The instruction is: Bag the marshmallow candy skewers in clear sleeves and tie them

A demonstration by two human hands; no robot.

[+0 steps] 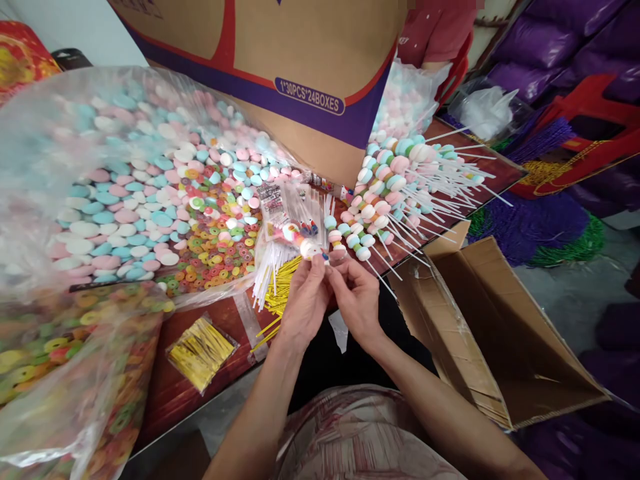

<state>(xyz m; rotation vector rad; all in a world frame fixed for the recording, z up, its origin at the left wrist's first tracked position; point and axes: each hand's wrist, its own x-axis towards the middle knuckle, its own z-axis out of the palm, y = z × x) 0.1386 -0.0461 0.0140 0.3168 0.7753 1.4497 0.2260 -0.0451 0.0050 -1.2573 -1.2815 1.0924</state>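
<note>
Both hands meet at the table's front edge, fingers closed. My left hand [306, 303] pinches the near end of a candy skewer [309, 249] of white, pink and orange pieces, seemingly in a clear printed wrapper. My right hand [356, 293] presses its fingertips against the same end; whatever lies between them is hidden. Just beyond are clear printed bags [280, 208], white sticks [270, 270] and loose gold twist ties [284, 283]. Finished-looking marshmallow skewers [395, 180] lie piled on the right, their white sticks pointing right.
Left stands an open plastic bag of pastel marshmallows [130, 220] with gummy rings [220, 240] beside them. A packet of gold ties [202, 353] lies in front. A large carton [280, 60] stands behind; an open cardboard box [500, 340] is at right. Another person's sleeve [450, 33] shows behind.
</note>
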